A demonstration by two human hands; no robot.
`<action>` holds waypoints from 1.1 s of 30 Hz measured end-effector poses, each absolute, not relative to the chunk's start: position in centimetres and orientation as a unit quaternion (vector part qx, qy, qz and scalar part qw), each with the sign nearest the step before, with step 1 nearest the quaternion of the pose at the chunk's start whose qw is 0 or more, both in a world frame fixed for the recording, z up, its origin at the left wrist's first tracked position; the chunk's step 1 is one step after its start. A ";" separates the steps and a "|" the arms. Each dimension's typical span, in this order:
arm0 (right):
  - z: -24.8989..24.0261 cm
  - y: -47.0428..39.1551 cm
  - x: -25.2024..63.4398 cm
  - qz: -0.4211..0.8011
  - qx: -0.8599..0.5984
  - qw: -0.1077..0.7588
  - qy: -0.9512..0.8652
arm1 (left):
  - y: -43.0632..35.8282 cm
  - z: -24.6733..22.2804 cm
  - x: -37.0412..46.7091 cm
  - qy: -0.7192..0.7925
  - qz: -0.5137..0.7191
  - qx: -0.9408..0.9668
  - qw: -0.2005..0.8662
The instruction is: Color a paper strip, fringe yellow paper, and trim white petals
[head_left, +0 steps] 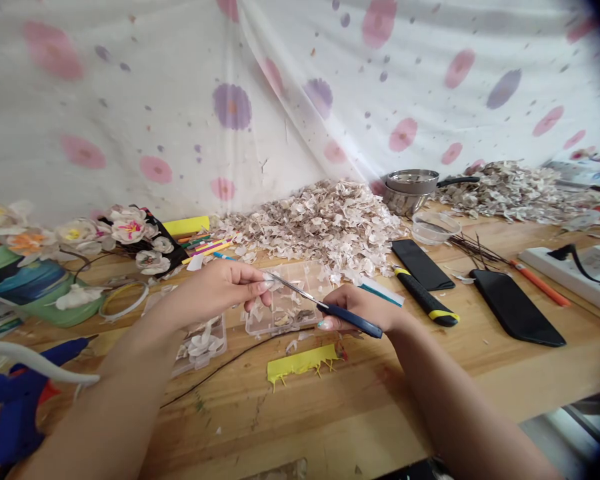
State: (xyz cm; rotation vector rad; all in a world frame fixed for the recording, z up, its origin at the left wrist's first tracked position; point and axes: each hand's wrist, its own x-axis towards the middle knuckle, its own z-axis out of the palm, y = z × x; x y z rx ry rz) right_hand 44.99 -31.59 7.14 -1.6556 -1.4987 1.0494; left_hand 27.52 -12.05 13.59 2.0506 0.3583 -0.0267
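My right hand (357, 308) is closed around the dark blue handles of a pair of scissors (353, 320). The blades point left and reach the fingertips of my left hand (243, 283). Thumb and forefinger of that hand are pinched together at the blade tips; whatever is between them is too small to make out. Below both hands lies a clear compartment box (260, 327) with whitish flakes in it. A second clear box (220, 350), holding pale petal-like pieces, is partly hidden by my left forearm. Nearer me rests a yellow fringed strip (300, 363).
Behind the boxes rises a big heap of pale flakes (330, 223). Handmade flowers (130, 230) and a blue glue gun (23, 400) are at left. To the right lie a black phone (423, 263), a yellow-black utility knife (425, 297) and a white power strip (570, 273).
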 end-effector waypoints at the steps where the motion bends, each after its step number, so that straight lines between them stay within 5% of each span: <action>1: 7.2 -31.6 45.0 0.404 -0.632 0.331 -0.572 | -12.1 13.6 27.5 0.148 -0.016 0.849 0.507; 23: 7.2 -31.9 45.7 0.382 -0.689 0.304 -0.536 | -11.5 13.1 27.9 0.123 -0.120 0.829 0.533; 33: 5.2 -30.9 45.9 0.281 -0.732 0.414 -0.462 | -11.7 12.7 28.7 0.183 0.021 0.861 0.473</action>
